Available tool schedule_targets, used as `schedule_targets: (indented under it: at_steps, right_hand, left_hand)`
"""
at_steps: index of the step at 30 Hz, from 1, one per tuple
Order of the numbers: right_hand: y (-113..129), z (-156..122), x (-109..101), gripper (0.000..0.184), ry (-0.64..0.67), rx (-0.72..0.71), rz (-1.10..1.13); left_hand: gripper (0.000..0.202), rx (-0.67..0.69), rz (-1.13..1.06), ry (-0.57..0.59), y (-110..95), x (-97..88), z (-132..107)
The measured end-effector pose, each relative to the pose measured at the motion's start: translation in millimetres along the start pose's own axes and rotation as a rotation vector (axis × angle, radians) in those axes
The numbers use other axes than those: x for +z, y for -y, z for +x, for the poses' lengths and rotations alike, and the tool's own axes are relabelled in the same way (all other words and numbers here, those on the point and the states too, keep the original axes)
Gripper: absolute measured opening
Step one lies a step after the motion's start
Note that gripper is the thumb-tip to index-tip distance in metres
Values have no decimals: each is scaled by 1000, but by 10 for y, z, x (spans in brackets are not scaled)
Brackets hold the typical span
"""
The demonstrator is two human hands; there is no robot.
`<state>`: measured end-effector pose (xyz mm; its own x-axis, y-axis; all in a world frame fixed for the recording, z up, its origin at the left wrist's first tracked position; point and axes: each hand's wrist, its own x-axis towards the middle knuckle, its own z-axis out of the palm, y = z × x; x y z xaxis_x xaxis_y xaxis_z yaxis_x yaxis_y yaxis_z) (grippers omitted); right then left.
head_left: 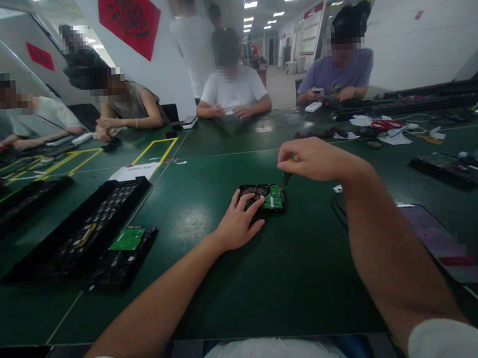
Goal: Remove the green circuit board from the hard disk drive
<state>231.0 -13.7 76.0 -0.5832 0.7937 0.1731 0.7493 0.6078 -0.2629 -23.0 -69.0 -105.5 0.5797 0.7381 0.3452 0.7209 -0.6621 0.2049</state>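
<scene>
A hard drive (274, 200) lies on the green table in front of me, its green circuit board facing up. My left hand (238, 222) rests on the drive's left part, fingers spread and lying flat over it. Just beyond the drive's right end, my right hand (312, 159) is closed around a screwdriver (287, 177) pointing down. Only a bit of its yellowish handle and dark lower part shows between and below the fingers. Whether its tip touches the drive or the table I cannot tell.
To the left lie another hard drive (126, 246) and a long black tray (81, 235). A further drive (449, 168) and a phone-like screen (438, 232) are on the right. Cables and tools (386, 126) lie farther back. Several people sit across the table.
</scene>
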Motion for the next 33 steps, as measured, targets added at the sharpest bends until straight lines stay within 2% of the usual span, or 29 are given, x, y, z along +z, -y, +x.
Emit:
schedule_targets:
  at_steps: [14, 24, 33]
  right_hand:
    - [55, -11, -15, 31, 93, 79, 106]
    - [-28, 0, -1, 26, -24, 14, -9]
    - [-64, 11, 25, 24, -33, -21, -14]
  left_hand:
    - [64, 2, 15, 4, 2, 0, 7]
    - [65, 8, 36, 4, 6, 8, 2]
    - [65, 14, 42, -4, 13, 20, 4]
